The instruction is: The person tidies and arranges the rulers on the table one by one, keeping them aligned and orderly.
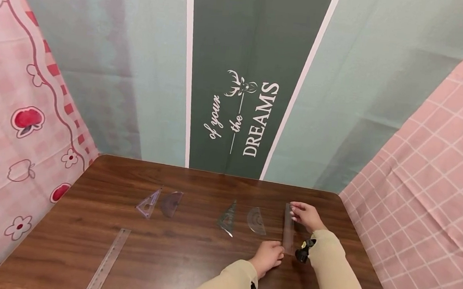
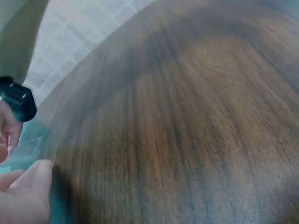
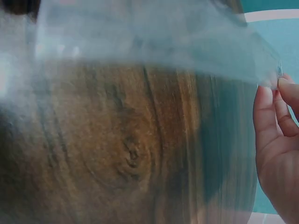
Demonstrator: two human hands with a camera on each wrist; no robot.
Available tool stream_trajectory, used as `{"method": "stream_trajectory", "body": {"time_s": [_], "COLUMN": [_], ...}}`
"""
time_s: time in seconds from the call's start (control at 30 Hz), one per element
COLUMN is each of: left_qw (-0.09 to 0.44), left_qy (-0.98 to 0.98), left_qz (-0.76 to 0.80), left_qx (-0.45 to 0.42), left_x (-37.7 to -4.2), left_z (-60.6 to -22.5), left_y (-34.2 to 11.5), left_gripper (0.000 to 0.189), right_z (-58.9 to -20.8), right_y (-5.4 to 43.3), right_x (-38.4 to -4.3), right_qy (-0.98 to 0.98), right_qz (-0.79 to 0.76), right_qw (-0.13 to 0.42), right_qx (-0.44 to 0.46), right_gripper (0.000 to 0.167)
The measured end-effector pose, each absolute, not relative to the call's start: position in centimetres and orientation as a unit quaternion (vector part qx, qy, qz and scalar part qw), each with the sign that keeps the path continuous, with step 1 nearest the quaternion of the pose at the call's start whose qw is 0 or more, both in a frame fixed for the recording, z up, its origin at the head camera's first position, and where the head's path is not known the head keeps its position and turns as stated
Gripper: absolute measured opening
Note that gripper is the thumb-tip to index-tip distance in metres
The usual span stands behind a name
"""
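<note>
A clear plastic ruler (image 1: pixel 288 233) stands lengthwise between the two hands at the table's right side. Thumb and fingers of the right hand (image 1: pixel 305 216) pinch its far end; in the right wrist view the see-through strip (image 3: pixel 154 39) stretches away from that grip. At the near end, the left hand (image 1: pixel 266 257) has its bent fingertips on the ruler's left corner. Only part of the left hand (image 2: pixel 28 193) shows in the left wrist view. Just left of the ruler lies a clear protractor (image 1: pixel 256 221), and beyond it a greenish set square (image 1: pixel 227 219).
Farther left on the brown wooden table (image 1: pixel 190 259) lie a purple-tinted set square (image 1: pixel 149 204) and a purple-tinted protractor (image 1: pixel 171 203). Another clear ruler (image 1: pixel 107 261) lies slanted near the front left. Cloth hangings enclose the table's back and sides.
</note>
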State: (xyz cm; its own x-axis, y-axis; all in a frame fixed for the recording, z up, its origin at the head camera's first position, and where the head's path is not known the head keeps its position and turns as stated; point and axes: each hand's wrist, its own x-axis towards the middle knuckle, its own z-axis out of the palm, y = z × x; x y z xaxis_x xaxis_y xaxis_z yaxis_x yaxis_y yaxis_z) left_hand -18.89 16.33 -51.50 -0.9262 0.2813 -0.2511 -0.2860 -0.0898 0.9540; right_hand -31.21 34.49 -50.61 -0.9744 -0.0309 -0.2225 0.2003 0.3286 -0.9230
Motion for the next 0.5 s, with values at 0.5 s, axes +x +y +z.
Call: {"method": "stream_trajectory", "body": {"time_s": [0.5], "left_qw": [0.280], "left_qy": [0.474], "left_qz": [0.832], "left_qx": [-0.069], "left_x": [-19.3], "left_z": [-51.0], "left_y": [15.5], "left_gripper": [0.040], "right_z": [-49.9], "right_y": [34.2], "right_x": [-30.0], "right_qy": [0.798], "right_qz": [-0.594], "right_qw": [0.089], "right_qx": [0.057], "right_gripper": [0.039]}}
